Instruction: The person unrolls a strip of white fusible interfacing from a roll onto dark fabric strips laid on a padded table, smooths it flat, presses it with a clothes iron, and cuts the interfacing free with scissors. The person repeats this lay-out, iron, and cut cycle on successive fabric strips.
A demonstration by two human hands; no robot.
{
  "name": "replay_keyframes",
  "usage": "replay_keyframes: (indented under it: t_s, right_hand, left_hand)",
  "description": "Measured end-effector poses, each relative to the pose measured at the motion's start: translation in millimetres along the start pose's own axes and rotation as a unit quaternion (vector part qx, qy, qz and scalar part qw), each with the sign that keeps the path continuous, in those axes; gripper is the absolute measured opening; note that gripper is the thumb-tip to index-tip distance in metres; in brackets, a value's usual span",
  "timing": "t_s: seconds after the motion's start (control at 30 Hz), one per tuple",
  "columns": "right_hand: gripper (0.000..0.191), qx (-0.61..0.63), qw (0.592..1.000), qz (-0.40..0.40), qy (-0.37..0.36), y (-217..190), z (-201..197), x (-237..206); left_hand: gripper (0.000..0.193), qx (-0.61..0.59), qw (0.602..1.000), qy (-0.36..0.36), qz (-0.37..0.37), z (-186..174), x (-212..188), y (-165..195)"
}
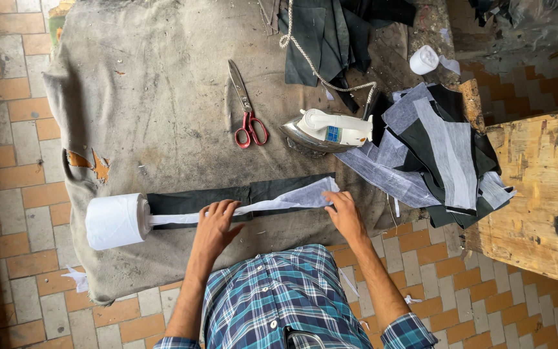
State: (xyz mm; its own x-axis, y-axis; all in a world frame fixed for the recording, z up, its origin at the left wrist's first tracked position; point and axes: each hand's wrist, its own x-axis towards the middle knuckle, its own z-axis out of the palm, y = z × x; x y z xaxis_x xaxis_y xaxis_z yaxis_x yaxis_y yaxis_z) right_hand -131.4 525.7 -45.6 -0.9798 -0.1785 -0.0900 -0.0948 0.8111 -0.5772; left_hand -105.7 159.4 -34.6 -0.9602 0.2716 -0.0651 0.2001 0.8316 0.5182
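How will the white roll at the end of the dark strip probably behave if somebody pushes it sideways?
The white roll lies on its round side on the grey cloth, so it would probably roll easily. It looks like thin wound fabric, so likely light. Its loose white strip, flat under the left hand and right hand, seems floppy and may unwind.

Left of the iron point(327, 131), bare grey desk point(150, 97) cover lies open past the red-handled scissors point(247, 110). Right of the iron, a heap of cut fabric pieces point(437, 152) blocks passage; behind it, dark cloth point(330, 32) and its cord point(311, 64) crowd the desk.
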Motion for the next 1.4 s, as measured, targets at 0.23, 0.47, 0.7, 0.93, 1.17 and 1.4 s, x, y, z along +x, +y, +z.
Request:
replay_keyframes:
  t_s: [0.23, 0.47, 0.7, 0.93, 1.17, 1.4]
  right_hand:
    - [0.032, 0.08, 0.979, 0.141, -0.122, -6, -42, 14]
    - [0.054, 0.065, 0.967, 0.117, -0.216, -19, -101, 13]
    - [0.035, 0.321, 0.926, 0.1, -0.172, 6, -83, 7]
    - [0.031, 0.382, 0.875, 0.289, -0.07, 17, -24, 25]
    - [0.052, 0.355, 0.918, 0.165, 0.067, 7, -10, 48]
    - [0.052, 0.205, 0.949, 0.219, 0.096, -10, -11, 46]
  left_hand:
    - [0.076, -0.102, 0.984, -0.066, 0.133, 30, 42, 39]
    - [0.052, -0.205, 0.953, -0.147, 0.168, 53, 61, 51]
    - [0.052, -0.287, 0.91, -0.281, -0.101, 3, 55, 26]
    - [0.049, -0.172, 0.967, -0.121, -0.141, 9, 63, -9]
    - [0.042, -0.164, 0.971, -0.056, -0.167, 38, 62, -18]
    - [0.038, -0.173, 0.97, -0.022, -0.171, 37, 60, -16]
